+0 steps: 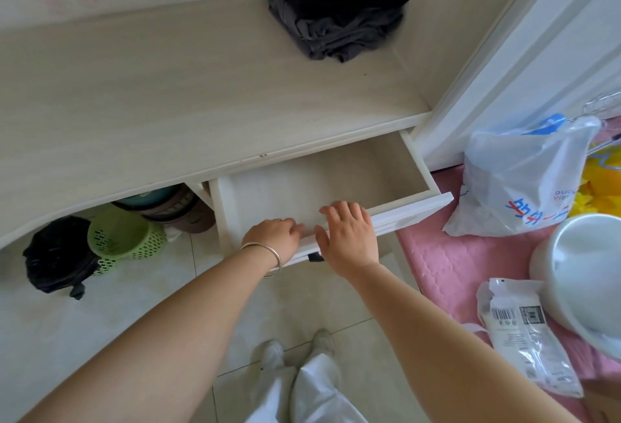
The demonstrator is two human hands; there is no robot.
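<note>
A white drawer [415, 211] stands pulled out from under the pale wooden desk top [168, 96], and its inside shows only a bare bottom. My left hand [273, 238], with a silver bangle on the wrist, has its fingers curled over the drawer's front edge near the middle. Just to the right of it, my right hand [349, 236] lies on the same front edge with its fingers straight and reaching over into the drawer. A small dark handle [315, 257] peeks out below the front between the two wrists.
Folded dark clothes [336, 9] lie at the desk's back right. Under the desk stand a black-bagged bin [57, 254], a green basket [124, 237] and a brown bin [178, 210]. On the pink mat [447, 264] at right are a plastic bag [517, 180], a white bowl [584, 271] and a packet [524, 332].
</note>
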